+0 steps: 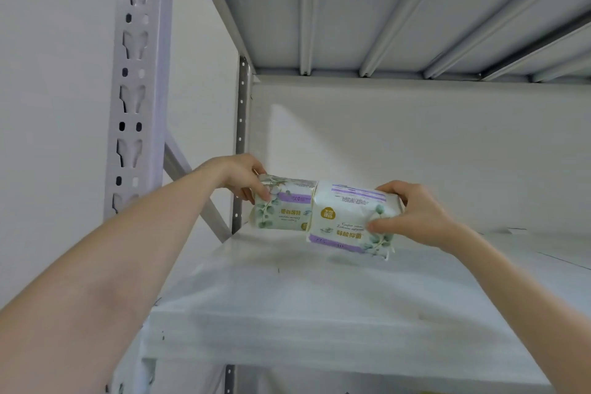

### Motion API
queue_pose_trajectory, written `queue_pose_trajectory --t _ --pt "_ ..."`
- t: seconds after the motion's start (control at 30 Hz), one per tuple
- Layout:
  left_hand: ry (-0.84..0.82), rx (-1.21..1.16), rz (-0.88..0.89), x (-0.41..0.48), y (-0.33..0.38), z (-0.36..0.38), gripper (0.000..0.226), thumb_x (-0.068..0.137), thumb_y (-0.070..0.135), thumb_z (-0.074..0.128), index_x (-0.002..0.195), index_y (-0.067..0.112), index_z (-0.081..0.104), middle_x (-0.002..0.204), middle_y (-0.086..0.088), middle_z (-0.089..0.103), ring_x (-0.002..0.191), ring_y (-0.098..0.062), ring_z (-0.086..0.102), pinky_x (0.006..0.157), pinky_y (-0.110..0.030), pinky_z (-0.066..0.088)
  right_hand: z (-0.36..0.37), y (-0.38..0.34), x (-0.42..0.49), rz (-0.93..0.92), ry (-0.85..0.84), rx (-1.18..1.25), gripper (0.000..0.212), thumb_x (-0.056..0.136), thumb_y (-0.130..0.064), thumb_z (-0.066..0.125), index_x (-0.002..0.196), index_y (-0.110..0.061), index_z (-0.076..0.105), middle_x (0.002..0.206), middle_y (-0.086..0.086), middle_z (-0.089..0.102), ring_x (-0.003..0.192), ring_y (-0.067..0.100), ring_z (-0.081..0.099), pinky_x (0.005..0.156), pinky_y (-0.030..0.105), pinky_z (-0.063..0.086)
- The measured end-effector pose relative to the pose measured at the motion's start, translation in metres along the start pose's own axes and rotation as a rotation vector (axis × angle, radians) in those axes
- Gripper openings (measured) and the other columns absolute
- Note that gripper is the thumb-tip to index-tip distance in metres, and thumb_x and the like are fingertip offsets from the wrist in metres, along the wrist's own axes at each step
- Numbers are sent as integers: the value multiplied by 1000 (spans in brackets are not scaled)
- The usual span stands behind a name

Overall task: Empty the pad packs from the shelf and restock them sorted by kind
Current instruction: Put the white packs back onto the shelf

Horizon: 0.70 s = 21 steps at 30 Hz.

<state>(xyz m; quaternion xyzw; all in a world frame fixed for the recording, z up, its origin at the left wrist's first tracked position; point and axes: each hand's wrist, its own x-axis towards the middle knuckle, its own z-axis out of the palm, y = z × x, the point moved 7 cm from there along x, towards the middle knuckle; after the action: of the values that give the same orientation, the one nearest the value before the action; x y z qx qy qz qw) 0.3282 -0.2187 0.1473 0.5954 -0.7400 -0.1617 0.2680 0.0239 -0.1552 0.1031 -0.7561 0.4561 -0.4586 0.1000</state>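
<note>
A plain white wall (57,73) stands behind a slotted grey upright (137,89).

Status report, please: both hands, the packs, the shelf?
Left hand grips left pack. Right hand grips right pack. Packs touching, over shelf. No obstacle seen.

2 pad packs (315,213) side by side, touching, above the shelf (287,313).
</note>
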Motion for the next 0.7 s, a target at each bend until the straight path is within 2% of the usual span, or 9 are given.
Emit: queue_pose_trajectory --t 0.17,0.3,0.43,0.53,0.7 --pt "-48 -18 -26 45 -19 15 51 70 13 86 115 8 62 104 -15 72 88 -25 72 84 -33 58 17 11 32 16 -53 -102 48 57 -28 89 98 -29 63 86 -9 70 79 9 68 71 30 56" --pt "-86 -49 -59 70 -39 23 53 70 10 86 117 8 61 104 -16 73 95 -28 71 85 -34 58 31 24 52 48 -162 -118 45 59 -25 88 97 -27 63 85 -7 70 73 6 68 62 25 56" --pt "-113 -92 -87 86 -58 28 52 70 10 86 116 8 62 103 -15 73 93 -27 71 79 -30 59 41 37 70 81 -237 -108 47 59 -23 88 99 -25 63 88 -5 69 70 5 69 57 21 54" --pt "-130 -129 -104 94 -66 32 51 70 9 85 116 9 62 103 -16 73 95 -27 71 83 -32 59 49 45 82 107 -279 -85 47 61 -21 88 100 -22 63 91 -3 69 73 6 70 60 24 56" --pt "-173 -209 -140 98 -79 38 55 71 8 85 121 10 61 106 -12 73 95 -24 71 83 -30 58 65 54 97 146 -348 -24 49 64 -18 88 105 -16 61 99 2 70 84 15 72 74 36 61"
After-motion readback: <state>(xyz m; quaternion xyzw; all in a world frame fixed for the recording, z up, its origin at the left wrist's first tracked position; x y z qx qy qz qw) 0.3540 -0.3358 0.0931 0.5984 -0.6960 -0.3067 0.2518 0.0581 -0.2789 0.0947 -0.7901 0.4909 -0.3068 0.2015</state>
